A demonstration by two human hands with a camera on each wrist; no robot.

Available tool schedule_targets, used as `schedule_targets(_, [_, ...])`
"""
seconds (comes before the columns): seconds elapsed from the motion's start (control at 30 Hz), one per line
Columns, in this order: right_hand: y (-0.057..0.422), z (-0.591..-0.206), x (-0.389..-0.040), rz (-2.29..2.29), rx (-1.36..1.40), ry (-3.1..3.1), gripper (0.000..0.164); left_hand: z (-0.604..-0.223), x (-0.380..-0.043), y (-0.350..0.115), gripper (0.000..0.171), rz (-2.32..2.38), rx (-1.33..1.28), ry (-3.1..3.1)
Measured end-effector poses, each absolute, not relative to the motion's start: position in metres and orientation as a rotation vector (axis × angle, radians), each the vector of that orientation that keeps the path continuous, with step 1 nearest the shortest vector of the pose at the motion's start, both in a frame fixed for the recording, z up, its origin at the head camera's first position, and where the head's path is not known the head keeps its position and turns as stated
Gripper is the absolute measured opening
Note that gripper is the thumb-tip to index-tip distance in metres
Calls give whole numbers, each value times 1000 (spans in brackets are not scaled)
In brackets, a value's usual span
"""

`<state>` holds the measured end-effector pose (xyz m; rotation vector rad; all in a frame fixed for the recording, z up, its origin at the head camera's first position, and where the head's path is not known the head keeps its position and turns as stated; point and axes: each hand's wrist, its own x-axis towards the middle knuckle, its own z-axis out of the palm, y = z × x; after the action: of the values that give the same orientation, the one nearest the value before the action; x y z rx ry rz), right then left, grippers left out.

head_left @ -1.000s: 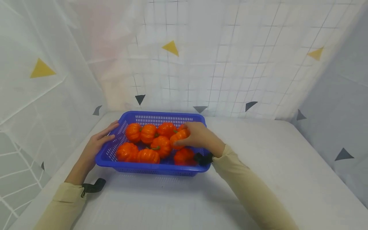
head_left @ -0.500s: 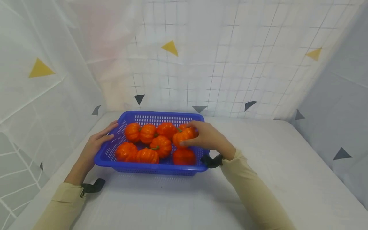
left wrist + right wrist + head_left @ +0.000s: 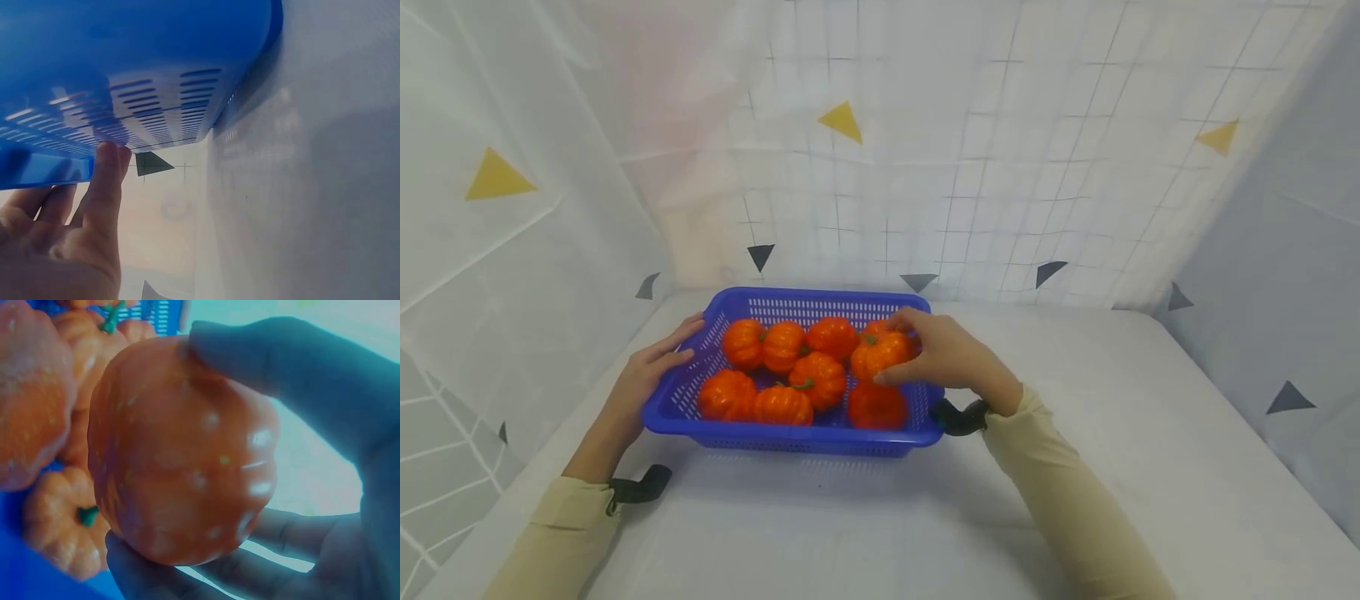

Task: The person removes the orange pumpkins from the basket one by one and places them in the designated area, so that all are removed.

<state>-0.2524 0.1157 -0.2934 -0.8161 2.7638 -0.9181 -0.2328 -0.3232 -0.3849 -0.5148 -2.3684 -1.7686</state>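
Observation:
A blue slotted plastic basket (image 3: 820, 293) holds several small, glossy orange pumpkins with green stems. At its left end my left hand (image 3: 638, 379) holds the rim; in the left wrist view the left hand (image 3: 69, 231) has some fingertips against the slotted outer wall and others at the rim. Over the basket's right side, my right hand (image 3: 951, 358) grips one ribbed pumpkin (image 3: 878, 355) between thumb and fingers. That held pumpkin (image 3: 181, 456) fills the middle of the right wrist view. Just in front of it lies another pumpkin (image 3: 877, 406); one behind is partly hidden.
The basket stands on a white-covered table (image 3: 820, 533). Behind rises a white sheet with grid lines (image 3: 1037, 167) and yellow and dark triangles. Pale sheets hang at both sides. A black strap (image 3: 958, 417) is around each wrist.
My right hand has moved slightly right and up with the pumpkin, whose stem now points more upward. The pumpkin in front shows more fully. My left hand keeps its place on the basket.

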Motion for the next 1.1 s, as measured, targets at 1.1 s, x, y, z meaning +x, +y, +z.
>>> schedule_targets(1.1, [191, -279, -281, -1171, -512, 2872, 80, -381, -230, -319, 51, -1774, -428, -2404])
